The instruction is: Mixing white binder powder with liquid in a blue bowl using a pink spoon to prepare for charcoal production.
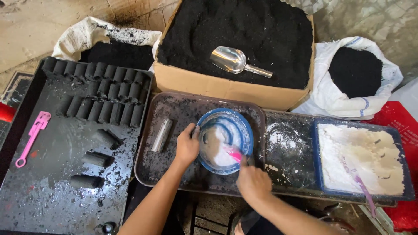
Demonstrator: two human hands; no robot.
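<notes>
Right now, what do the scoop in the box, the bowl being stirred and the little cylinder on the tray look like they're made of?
Scoop: polished metal, likely steel; mirror glare. Bowl: probably plastic, blue rim, matte, coated white inside. Cylinder: dull grey metal, soft sheen along its length.

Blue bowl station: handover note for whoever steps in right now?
Left hand: grips the rim of the blue bowl, steadying it on the brown tray.
Right hand: holds a pink spoon with its tip in the white mix inside the bowl.
Nearby: metal tube on the same tray; white powder bin to the right; box of black powder with a metal scoop behind.
Done: black cylinders stand in rows on the left tray.
Left: the mix looks smeared, with no black powder in the bowl yet.
</notes>
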